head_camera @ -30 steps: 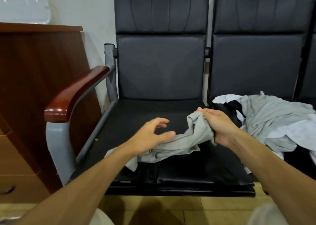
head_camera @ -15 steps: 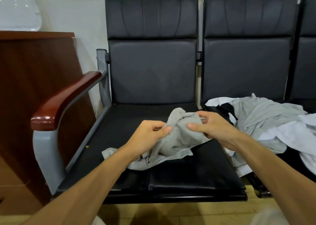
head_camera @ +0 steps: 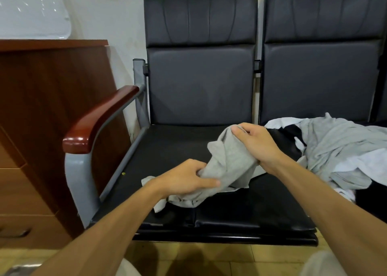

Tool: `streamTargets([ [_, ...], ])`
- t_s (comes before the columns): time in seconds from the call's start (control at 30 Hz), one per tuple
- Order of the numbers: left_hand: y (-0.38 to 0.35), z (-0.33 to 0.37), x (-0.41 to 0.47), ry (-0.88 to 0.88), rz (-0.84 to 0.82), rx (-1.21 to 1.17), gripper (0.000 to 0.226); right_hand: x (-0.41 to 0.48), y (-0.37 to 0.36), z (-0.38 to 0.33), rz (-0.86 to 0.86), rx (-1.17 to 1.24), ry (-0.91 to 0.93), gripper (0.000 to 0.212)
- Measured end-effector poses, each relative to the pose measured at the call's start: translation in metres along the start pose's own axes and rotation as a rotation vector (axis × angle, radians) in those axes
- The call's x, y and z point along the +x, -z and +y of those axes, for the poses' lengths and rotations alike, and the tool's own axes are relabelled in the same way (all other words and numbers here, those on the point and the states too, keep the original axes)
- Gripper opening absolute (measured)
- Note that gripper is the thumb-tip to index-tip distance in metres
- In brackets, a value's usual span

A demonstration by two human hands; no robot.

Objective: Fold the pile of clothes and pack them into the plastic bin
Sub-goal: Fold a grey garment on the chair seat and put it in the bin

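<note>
A crumpled grey garment (head_camera: 229,162) lies bunched on the black seat of the left chair (head_camera: 171,154). My left hand (head_camera: 188,177) grips its lower part, thumb laid over the cloth. My right hand (head_camera: 254,143) pinches the upper end and holds it lifted off the seat. A pile of grey, white and black clothes (head_camera: 339,150) covers the seat of the chair to the right. No plastic bin shows in the head view.
The left chair has a red-brown wooden armrest (head_camera: 98,120) on a grey metal frame. A wooden cabinet (head_camera: 46,108) stands to its left against the wall. Yellowish tiled floor (head_camera: 209,259) runs under the seat's front edge.
My right hand has risen and moved back with the garment's upper end. My left hand, open a second ago, has closed on the lower cloth and dropped toward the seat.
</note>
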State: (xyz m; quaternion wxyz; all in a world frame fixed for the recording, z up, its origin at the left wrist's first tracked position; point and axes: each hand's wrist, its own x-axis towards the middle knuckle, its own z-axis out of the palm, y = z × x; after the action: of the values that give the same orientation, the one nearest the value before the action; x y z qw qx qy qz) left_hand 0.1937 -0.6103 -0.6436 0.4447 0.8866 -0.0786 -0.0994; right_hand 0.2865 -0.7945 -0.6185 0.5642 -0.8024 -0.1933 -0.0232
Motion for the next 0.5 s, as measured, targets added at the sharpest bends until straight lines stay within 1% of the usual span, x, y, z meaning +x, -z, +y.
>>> streamTargets([
  [0.1,0.011,0.000,0.001,-0.010,0.162,-0.139,0.037,0.012,0.004,0.002,0.063,-0.115,0.029,0.021],
  [0.17,0.021,-0.003,0.002,-0.022,0.222,-0.208,0.042,0.022,0.005,0.005,0.091,-0.196,0.034,0.019],
  [0.23,0.030,-0.007,0.005,-0.003,0.298,-0.236,0.032,0.033,0.005,0.007,0.122,-0.238,0.031,0.022],
  [0.3,0.037,-0.010,0.010,0.038,0.408,-0.291,0.025,0.047,0.004,0.009,0.139,-0.166,0.027,0.026],
  [0.37,0.045,-0.013,0.019,0.065,0.544,-0.445,0.025,0.059,0.003,0.010,0.169,-0.075,0.018,0.031],
  [0.43,0.052,-0.016,0.029,0.075,0.695,-0.625,0.024,0.070,0.000,0.014,0.237,-0.040,0.013,0.027],
  [0.5,0.057,-0.023,0.041,0.063,0.803,-0.685,0.022,0.080,-0.004,0.019,0.310,-0.054,0.021,0.022],
])
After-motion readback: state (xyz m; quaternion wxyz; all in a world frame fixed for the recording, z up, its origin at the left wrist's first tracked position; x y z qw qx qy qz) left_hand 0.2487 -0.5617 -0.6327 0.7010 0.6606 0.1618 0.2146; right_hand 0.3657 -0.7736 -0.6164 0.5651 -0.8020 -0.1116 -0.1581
